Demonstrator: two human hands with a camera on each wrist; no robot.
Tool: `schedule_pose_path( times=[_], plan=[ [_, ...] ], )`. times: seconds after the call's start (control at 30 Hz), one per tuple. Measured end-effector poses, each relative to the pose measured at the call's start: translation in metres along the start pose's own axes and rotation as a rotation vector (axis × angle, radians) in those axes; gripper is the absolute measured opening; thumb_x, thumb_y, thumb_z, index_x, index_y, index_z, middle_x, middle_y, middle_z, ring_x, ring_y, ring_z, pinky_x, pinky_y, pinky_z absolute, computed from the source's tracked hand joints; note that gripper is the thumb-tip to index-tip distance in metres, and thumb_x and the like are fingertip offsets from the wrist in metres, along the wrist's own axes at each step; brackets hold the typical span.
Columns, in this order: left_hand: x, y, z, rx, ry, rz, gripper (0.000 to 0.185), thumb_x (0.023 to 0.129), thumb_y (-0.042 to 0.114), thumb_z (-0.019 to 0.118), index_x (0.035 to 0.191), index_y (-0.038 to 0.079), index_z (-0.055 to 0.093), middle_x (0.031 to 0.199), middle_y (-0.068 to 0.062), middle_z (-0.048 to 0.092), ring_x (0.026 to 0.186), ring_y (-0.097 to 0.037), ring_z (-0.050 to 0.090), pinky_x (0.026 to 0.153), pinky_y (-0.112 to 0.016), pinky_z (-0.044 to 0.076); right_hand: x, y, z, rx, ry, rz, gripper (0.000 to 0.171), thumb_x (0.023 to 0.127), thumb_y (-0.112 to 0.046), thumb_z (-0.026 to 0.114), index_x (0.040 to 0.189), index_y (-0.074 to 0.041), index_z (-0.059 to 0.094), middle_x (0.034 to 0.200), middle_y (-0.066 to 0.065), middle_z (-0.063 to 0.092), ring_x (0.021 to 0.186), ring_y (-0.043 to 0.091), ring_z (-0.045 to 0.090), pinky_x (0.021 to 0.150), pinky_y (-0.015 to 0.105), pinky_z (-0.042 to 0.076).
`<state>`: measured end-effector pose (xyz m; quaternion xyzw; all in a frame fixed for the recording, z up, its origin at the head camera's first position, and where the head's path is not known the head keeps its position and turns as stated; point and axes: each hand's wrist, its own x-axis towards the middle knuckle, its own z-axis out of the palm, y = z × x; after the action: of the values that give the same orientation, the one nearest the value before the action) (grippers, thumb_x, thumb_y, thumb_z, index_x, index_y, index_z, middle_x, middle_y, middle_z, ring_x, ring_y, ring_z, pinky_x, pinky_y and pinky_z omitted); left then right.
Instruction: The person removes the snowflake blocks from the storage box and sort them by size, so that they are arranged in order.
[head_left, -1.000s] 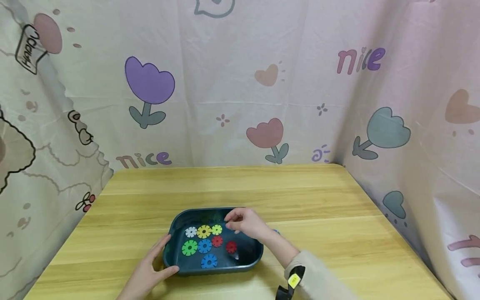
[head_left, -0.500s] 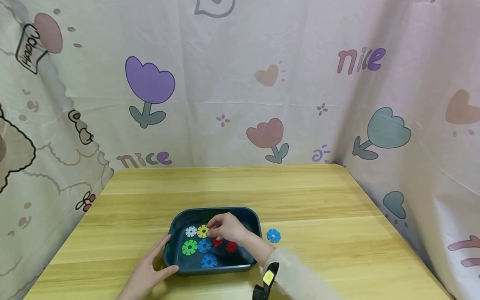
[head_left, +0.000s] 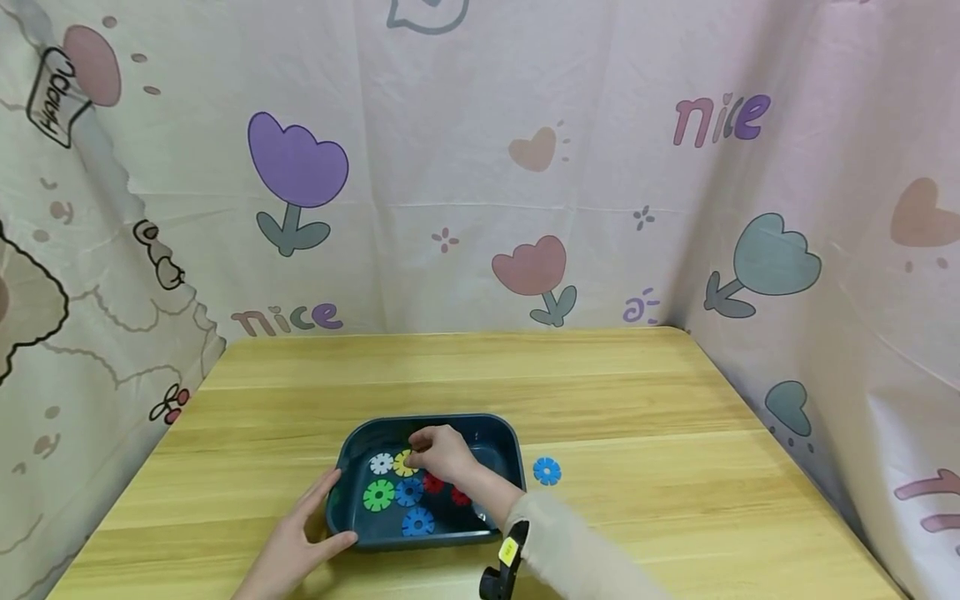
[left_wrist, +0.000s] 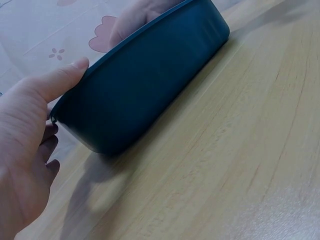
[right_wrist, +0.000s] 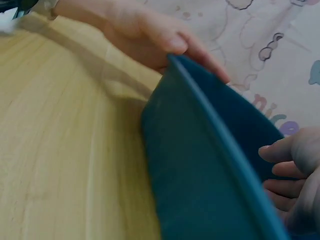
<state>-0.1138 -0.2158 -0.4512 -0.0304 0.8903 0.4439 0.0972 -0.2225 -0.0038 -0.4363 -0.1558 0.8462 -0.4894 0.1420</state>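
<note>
A dark teal tray (head_left: pixel 360 546) stands on the table with several notched plastic discs lying flat in it. My left hand (head_left: pixel 300 533) grips the tray's near left corner, thumb at the near rim and fingers along the left wall. Inside the tray, my right hand (head_left: pixel 444 454) hovers low with loosely curled fingers, its fingertips beside the yellow disc (head_left: pixel 403 463). In the right wrist view the thumb of that right hand (right_wrist: pixel 300 170) is apart from the fingers. The white disc (head_left: pixel 381 463), green disc (head_left: pixel 378 495) and blue disc (head_left: pixel 417 522) lie left and in front.
Another blue disc (head_left: pixel 547 471) rests on the wooden table (head_left: pixel 675 500), right of the tray. Beneath the right wrist and forearm, a red disc (head_left: pixel 461 497) is partly covered. A printed curtain (head_left: pixel 420 167) hangs behind and at both sides of the table.
My right hand has moved left and slightly down within the tray, now covering the yellow-green disc and uncovering the blue disc on the table. The left hand has stayed on the tray.
</note>
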Motion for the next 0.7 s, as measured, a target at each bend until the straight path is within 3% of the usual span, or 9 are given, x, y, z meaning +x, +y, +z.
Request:
schedule_pose_path(
  times=[0.17, 0.4, 0.7],
  plan=[
    [0.0, 0.001, 0.0, 0.018, 0.004, 0.005, 0.088, 0.081, 0.041, 0.071, 0.149, 0.011, 0.024, 0.153, -0.025, 0.014, 0.135, -0.05, 0.016, 0.1, -0.07, 0.023, 0.004, 0.005, 0.007, -0.127, 0.025, -0.047, 0.034, 0.081, -0.011, 0.072, 0.112, 0.002, 0.066, 0.106, 0.011, 0.068, 0.096, 0.021, 0.063, 0.082, 0.032, 0.053],
    [0.0, 0.001, -0.001, 0.008, 0.002, 0.014, 0.087, 0.081, 0.04, 0.07, 0.149, 0.011, 0.024, 0.153, -0.024, 0.015, 0.136, -0.049, 0.017, 0.101, -0.069, 0.023, 0.008, 0.01, 0.017, -0.286, 0.081, -0.093, 0.035, 0.08, -0.014, 0.074, 0.11, 0.001, 0.067, 0.104, 0.011, 0.068, 0.092, 0.021, 0.064, 0.074, 0.028, 0.054],
    [0.0, -0.001, 0.0, 0.01, 0.004, 0.005, 0.087, 0.081, 0.041, 0.07, 0.149, 0.012, 0.024, 0.152, -0.024, 0.017, 0.136, -0.049, 0.017, 0.101, -0.068, 0.024, 0.003, 0.008, 0.023, -0.57, 0.093, -0.126, 0.038, 0.077, -0.024, 0.077, 0.11, -0.007, 0.069, 0.098, 0.005, 0.06, 0.088, 0.017, 0.054, 0.07, 0.025, 0.049]
  ],
)
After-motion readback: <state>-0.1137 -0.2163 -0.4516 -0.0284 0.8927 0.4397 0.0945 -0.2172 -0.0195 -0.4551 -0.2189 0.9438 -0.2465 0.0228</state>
